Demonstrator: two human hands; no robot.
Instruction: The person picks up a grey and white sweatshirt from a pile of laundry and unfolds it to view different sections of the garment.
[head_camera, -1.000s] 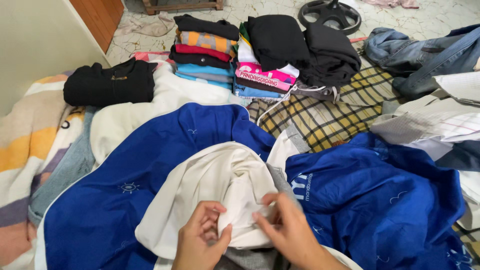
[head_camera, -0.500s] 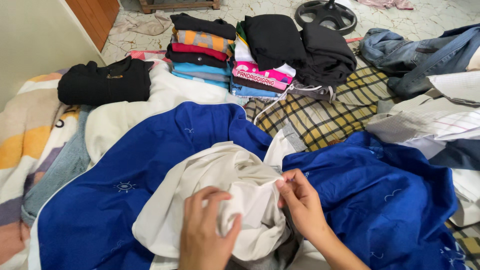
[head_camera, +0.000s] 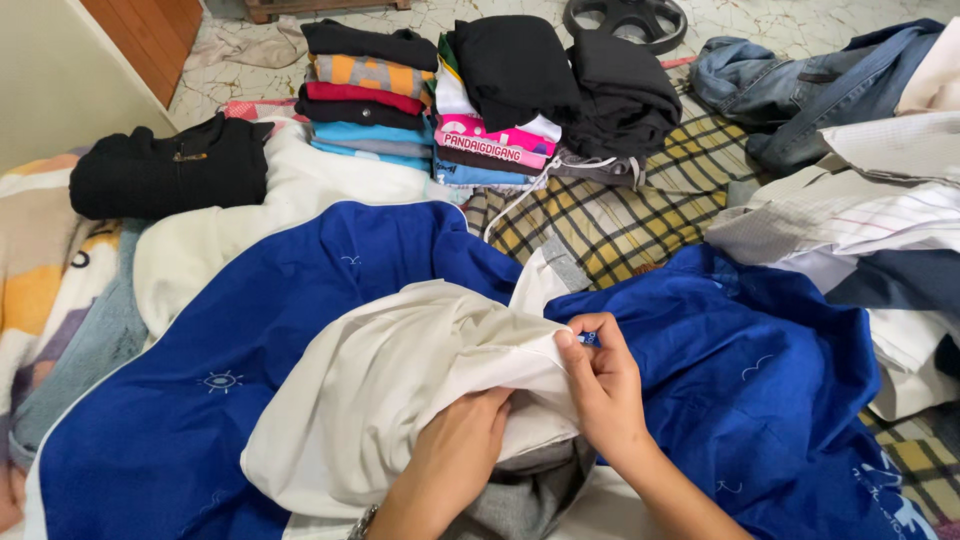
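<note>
Left hand (head_camera: 462, 440) tucked under cream cloth (head_camera: 400, 380), fingers hidden, grip unclear, right hand (head_camera: 603, 385) pinched its edge, blue sheet (head_camera: 760, 370) at 3 o'clock

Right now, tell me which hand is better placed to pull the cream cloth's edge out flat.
Right, probably. The right hand already pinches the cream cloth at its edge, over the blue fabric. The left hand lies under the cloth's bunched fold, fingers hidden.

Crumpled cream-white garment (head_camera: 390, 380) lies bunched atop blue fabric (head_camera: 300, 290).
</note>
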